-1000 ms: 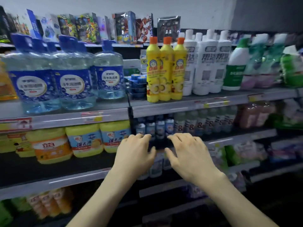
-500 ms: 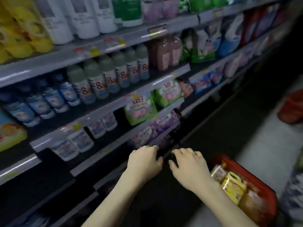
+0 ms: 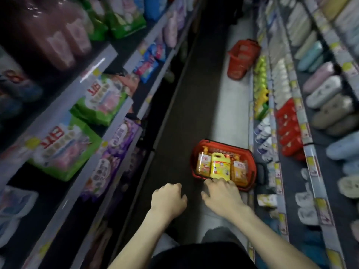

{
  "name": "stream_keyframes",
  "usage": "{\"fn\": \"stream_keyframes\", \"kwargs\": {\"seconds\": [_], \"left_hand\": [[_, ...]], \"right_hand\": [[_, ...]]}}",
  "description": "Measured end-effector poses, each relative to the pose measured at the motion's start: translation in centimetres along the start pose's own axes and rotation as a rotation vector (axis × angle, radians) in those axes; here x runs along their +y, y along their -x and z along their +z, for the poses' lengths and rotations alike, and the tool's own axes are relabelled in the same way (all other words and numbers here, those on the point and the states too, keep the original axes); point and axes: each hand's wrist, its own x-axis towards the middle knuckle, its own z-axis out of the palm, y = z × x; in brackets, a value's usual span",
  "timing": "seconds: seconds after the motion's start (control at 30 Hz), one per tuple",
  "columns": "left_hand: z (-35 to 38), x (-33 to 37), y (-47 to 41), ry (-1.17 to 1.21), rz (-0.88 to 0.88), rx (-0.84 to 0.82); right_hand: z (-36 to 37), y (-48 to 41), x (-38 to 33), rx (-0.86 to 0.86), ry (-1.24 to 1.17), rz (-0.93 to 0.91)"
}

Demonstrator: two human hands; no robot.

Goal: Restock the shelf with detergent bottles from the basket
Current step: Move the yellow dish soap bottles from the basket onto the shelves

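The view has been swung from the shelf (image 3: pixel 68 101) down to the floor, bringing the basket (image 3: pixel 250 162) just beyond the spread, empty fingers of the right hand (image 3: pixel 221 195). The left hand (image 3: pixel 168 199) is loosely curled, holding nothing. The detergent bottles (image 3: pixel 220 168) lie inside, none yet picked. Earlier, only the basket's corner was seen.

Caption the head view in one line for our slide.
Left hand and right hand reach toward the nearer red basket holding detergent bottles.
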Motion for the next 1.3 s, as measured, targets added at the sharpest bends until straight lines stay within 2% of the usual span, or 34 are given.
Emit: {"fn": "stream_keyframes", "kwargs": {"seconds": [0.3,0.53,0.97,1.3], "left_hand": [[0.8,4.7,-8.5,-0.101,0.159,-0.166],[1.2,10.0,-15.8,-0.167,0.21,-0.274],[2.7,22.9,-30.5,-0.122,0.075,-0.291],[10.6,24.4,-42.1,-0.207,0.035,-0.436]], "right_hand": [[2.0,-3.8,5.4,-0.078,-0.139,0.235],[2.9,-8.4,12.6,-0.146,-0.22,0.28],[3.4,-18.9,28.5,-0.274,-0.238,0.266],[10.7,-27.7,34.5,-0.359,-0.25,0.351]]}}
